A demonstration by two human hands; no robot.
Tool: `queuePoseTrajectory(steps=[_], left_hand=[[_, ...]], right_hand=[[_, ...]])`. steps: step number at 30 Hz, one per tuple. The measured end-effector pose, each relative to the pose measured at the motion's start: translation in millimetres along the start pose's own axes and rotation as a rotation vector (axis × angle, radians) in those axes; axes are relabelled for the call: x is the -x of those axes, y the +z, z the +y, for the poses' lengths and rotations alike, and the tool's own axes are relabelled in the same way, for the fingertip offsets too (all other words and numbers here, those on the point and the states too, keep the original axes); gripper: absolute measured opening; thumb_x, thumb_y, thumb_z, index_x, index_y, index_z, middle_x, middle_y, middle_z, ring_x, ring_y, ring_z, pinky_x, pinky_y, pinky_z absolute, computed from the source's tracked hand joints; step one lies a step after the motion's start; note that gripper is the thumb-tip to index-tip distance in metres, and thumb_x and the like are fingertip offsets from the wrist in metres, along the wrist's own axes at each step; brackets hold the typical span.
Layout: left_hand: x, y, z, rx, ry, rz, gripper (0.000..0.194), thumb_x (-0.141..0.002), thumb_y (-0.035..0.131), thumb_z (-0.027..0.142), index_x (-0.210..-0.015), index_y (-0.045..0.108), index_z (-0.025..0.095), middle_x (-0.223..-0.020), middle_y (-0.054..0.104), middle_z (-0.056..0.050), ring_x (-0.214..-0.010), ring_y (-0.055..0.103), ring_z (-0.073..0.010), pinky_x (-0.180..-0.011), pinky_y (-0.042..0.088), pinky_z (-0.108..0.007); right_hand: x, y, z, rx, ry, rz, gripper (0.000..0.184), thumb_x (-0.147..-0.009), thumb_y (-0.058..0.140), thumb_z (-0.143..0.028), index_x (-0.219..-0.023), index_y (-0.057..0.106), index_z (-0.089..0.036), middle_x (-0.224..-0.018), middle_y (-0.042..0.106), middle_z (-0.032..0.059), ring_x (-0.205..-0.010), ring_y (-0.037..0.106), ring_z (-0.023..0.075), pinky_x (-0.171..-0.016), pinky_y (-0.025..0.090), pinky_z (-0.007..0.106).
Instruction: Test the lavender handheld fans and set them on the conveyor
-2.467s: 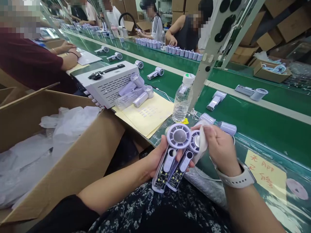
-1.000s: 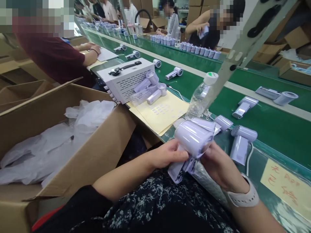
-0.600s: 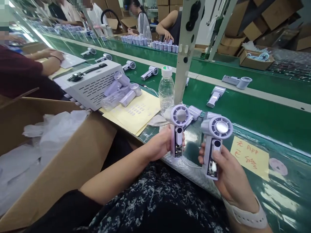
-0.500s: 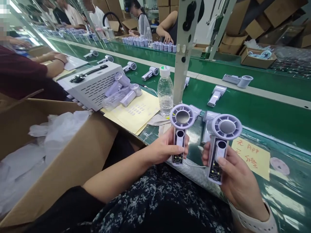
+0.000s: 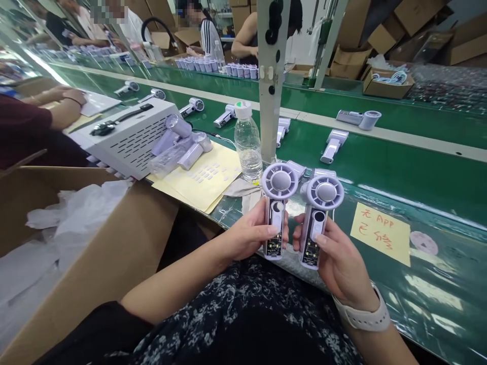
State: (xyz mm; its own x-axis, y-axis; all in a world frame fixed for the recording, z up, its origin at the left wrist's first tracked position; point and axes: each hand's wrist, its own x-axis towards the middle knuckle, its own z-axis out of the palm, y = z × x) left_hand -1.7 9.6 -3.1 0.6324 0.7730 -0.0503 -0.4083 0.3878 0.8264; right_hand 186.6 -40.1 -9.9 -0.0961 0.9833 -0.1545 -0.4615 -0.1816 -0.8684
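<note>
My left hand [image 5: 254,232] is wrapped round the handle of a lilac handheld fan [image 5: 280,181], its thumb on the fan's front. My right hand [image 5: 340,256] grips a second lilac handheld fan [image 5: 326,192] the same way, thumb near the button. Both fans stand upright side by side, round heads up and facing me, with bare circuit boards showing low in the handles. Behind them more lilac fan parts [image 5: 297,170] lie on the bench edge, partly hidden by the fan heads.
A water bottle [image 5: 248,144] stands beside a metal post [image 5: 269,101]. Yellow paper [image 5: 213,190], a perforated grey box [image 5: 129,137] and a handwritten note [image 5: 380,233] lie on the bench. Several fans rest along the green belt [image 5: 411,152]. A carton [image 5: 125,243] holds white wrapping; co-workers sit beyond.
My right hand has brought its fan leftward, closer to the fan in my left hand. The left hand's fan has turned slightly. The whole view has shifted a little.
</note>
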Motion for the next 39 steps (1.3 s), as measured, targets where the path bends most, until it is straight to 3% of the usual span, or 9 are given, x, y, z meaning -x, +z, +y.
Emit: queuePoseTrajectory(steps=[4, 10, 16, 21, 25, 30, 35, 39], left_hand=[[1.7, -0.9, 0.7, 0.001, 0.046, 0.034, 0.049, -0.076, 0.082, 0.029, -0.112, 0.05, 0.02, -0.092, 0.058, 0.001, -0.068, 0.061, -0.0125, -0.064, 0.05, -0.028], [1.4, -4.5, -1.6, -0.029, 0.078, 0.03, 0.047, -0.076, 0.082, 0.032, -0.107, 0.048, 0.02, -0.089, 0.059, 0.001, -0.068, 0.062, -0.0132, -0.062, 0.051, -0.028], [-4.2, -9.0, -8.5, -0.007, 0.104, 0.147, 0.044, -0.08, 0.078, 0.04, -0.105, 0.048, 0.021, -0.088, 0.058, 0.003, -0.062, 0.06, -0.0104, -0.055, 0.051, -0.026], [0.0, -10.8, -9.6, -0.067, 0.09, 0.028, 0.042, -0.084, 0.076, 0.046, -0.1, 0.048, 0.02, -0.081, 0.061, 0.002, -0.06, 0.063, -0.0124, -0.059, 0.055, -0.029], [-1.1, -14.6, -13.7, -0.158, 0.067, 0.022, 0.04, -0.088, 0.072, 0.051, -0.1, 0.05, 0.02, -0.071, 0.066, 0.001, -0.062, 0.067, -0.0164, -0.061, 0.053, -0.028], [-2.5, -16.3, -21.3, -0.146, 0.024, -0.036, 0.04, -0.089, 0.07, 0.051, -0.104, 0.054, 0.018, -0.079, 0.071, -0.004, -0.072, 0.072, -0.0192, -0.069, 0.054, -0.031], [-2.8, -12.2, -18.4, -0.08, 0.038, 0.041, 0.039, -0.085, 0.076, 0.044, -0.101, 0.05, 0.019, -0.088, 0.064, 0.0, -0.066, 0.07, -0.0163, -0.065, 0.055, -0.031], [-2.8, -10.7, -14.7, -0.061, 0.039, 0.023, 0.042, -0.085, 0.075, 0.043, -0.105, 0.047, 0.021, -0.096, 0.062, -0.001, -0.067, 0.071, -0.0175, -0.069, 0.059, -0.037]], right_hand=[[0.9, 2.7, 0.2, -0.022, 0.014, -0.023, 0.027, -0.084, 0.079, -0.038, -0.106, 0.072, -0.023, -0.086, 0.071, 0.0039, -0.07, 0.063, 0.0174, -0.065, 0.052, 0.03], [1.2, 1.6, 0.0, 0.042, -0.009, -0.03, 0.028, -0.085, 0.079, -0.038, -0.108, 0.073, -0.023, -0.084, 0.071, 0.0039, -0.069, 0.064, 0.0174, -0.065, 0.053, 0.03], [0.3, 3.5, 6.5, 0.111, -0.012, 0.055, 0.025, -0.091, 0.067, -0.045, -0.101, 0.07, -0.022, -0.08, 0.068, 0.0045, -0.063, 0.06, 0.0195, -0.059, 0.051, 0.034], [5.0, 0.2, 6.6, 0.139, -0.039, -0.019, 0.026, -0.093, 0.065, -0.045, -0.107, 0.07, -0.024, -0.085, 0.069, 0.0053, -0.066, 0.061, 0.0204, -0.063, 0.053, 0.035], [3.5, -0.6, 6.1, 0.196, -0.092, 0.063, 0.024, -0.093, 0.067, -0.043, -0.11, 0.068, -0.026, -0.097, 0.07, 0.0061, -0.074, 0.061, 0.0214, -0.068, 0.055, 0.037], [1.0, -2.0, 9.3, 0.182, -0.08, 0.116, 0.026, -0.091, 0.069, -0.045, -0.107, 0.068, -0.025, -0.099, 0.07, 0.0068, -0.073, 0.06, 0.0209, -0.069, 0.054, 0.037], [3.6, -2.2, 8.6, 0.181, -0.075, 0.108, 0.025, -0.092, 0.068, -0.043, -0.11, 0.067, -0.026, -0.104, 0.069, 0.0073, -0.08, 0.062, 0.0229, -0.072, 0.055, 0.039], [3.4, -1.1, 6.3, 0.243, -0.095, 0.064, 0.028, -0.093, 0.064, -0.047, -0.113, 0.065, -0.028, -0.098, 0.067, 0.0072, -0.085, 0.063, 0.0269, -0.073, 0.054, 0.042]])
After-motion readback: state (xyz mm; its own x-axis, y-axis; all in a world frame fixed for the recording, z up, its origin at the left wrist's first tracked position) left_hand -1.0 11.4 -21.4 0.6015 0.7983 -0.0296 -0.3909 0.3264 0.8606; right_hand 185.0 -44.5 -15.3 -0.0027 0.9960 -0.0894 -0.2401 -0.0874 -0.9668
